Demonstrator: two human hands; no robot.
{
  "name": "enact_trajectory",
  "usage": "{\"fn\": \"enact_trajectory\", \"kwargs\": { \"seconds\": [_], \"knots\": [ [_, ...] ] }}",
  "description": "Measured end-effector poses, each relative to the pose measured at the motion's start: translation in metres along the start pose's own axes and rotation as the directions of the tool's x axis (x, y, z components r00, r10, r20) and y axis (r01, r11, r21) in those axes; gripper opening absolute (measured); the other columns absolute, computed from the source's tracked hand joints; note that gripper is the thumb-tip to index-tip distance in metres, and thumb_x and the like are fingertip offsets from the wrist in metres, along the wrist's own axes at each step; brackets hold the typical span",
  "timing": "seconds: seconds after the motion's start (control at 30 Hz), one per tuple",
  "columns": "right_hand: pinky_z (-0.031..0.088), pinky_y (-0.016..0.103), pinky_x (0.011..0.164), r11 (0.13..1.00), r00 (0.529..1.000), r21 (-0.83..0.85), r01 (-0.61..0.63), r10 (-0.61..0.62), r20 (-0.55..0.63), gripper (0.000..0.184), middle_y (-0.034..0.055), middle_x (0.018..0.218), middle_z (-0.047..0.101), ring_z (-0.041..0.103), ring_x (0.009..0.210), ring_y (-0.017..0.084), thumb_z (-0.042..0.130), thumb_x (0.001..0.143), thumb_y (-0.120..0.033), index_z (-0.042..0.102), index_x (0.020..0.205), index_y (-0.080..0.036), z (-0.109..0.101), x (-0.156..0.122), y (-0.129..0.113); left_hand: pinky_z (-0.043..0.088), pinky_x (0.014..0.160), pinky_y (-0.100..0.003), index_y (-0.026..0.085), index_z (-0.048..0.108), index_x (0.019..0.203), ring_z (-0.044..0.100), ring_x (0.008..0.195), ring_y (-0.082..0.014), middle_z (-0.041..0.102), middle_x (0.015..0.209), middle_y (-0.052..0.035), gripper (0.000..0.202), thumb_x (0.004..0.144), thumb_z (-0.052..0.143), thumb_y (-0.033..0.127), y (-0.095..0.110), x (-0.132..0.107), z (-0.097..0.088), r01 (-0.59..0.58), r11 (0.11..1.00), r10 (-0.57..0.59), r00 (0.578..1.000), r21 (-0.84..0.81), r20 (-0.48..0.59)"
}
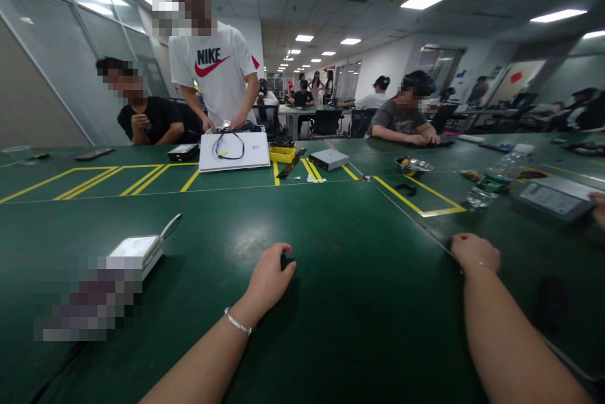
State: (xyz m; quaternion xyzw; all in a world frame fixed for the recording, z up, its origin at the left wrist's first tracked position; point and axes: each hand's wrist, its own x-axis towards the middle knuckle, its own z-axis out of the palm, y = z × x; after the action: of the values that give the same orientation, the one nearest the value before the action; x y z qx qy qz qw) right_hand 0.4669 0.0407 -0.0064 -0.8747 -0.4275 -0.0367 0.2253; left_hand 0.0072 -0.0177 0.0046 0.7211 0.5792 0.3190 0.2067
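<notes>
My left hand (271, 279) rests on the green table (331, 328), its fingers loosely curled and a gap between thumb and forefinger. Nothing shows in that gap, and a beaded bracelet (237, 321) circles the wrist. To the right, my right hand (475, 254) lies on the table by a seam, curled like a loose fist with its fingertips turned out of sight. I see no object in it. A phone-like device (133, 248) with a bright screen, partly blurred out, lies left of my left hand.
Across the table a standing person in a white shirt (220, 70) handles cables above a white panel (234, 158). A yellow bin (282, 154), a grey metal box (329, 158), a metal bowl (414, 165), a plastic bottle (496, 177) and a power supply unit (551, 196) stand farther off.
</notes>
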Motion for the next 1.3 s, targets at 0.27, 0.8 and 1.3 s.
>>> {"fn": "enact_trajectory", "kwargs": {
  "seconds": [0.27,0.8,1.3],
  "knots": [
    [0.034,0.042,0.076,0.975,0.945,-0.049,0.217,-0.223,-0.239,0.038,0.018,0.101,0.051,0.043,0.096,0.029,0.037,0.075,-0.03,0.055,0.102,-0.009,-0.008,-0.031,-0.077,0.037,0.085,-0.034,0.02,0.05,0.099,0.049,0.097,-0.0194,0.056,0.099,-0.0049,0.028,0.072,0.048,0.026,0.0,0.001,0.003,-0.033,0.997,0.031,0.999,0.072,0.029],
    [0.032,0.036,0.086,0.441,0.409,0.185,0.878,-0.893,0.187,0.036,0.0092,0.106,0.053,0.044,0.1,0.021,0.034,0.08,-0.034,0.052,0.107,-0.019,0.005,-0.161,-0.191,0.028,0.096,-0.036,0.02,0.046,0.113,0.039,0.113,-0.0191,0.051,0.115,-0.0059,0.037,0.076,0.041,0.021,-0.007,0.001,0.008,-0.165,0.982,0.153,0.981,0.09,0.12],
    [0.034,0.044,0.067,0.992,0.987,-0.124,-0.035,0.054,0.151,0.036,0.0279,0.102,0.046,0.039,0.098,0.039,0.042,0.07,-0.025,0.058,0.096,-0.005,0.005,-0.007,-0.023,0.027,0.097,-0.035,0.022,0.051,0.103,0.039,0.112,-0.0175,0.05,0.117,-0.0034,0.029,0.076,0.042,0.023,-0.005,0.0,0.006,-0.204,0.967,0.182,0.972,0.154,0.15]
  ]
}}
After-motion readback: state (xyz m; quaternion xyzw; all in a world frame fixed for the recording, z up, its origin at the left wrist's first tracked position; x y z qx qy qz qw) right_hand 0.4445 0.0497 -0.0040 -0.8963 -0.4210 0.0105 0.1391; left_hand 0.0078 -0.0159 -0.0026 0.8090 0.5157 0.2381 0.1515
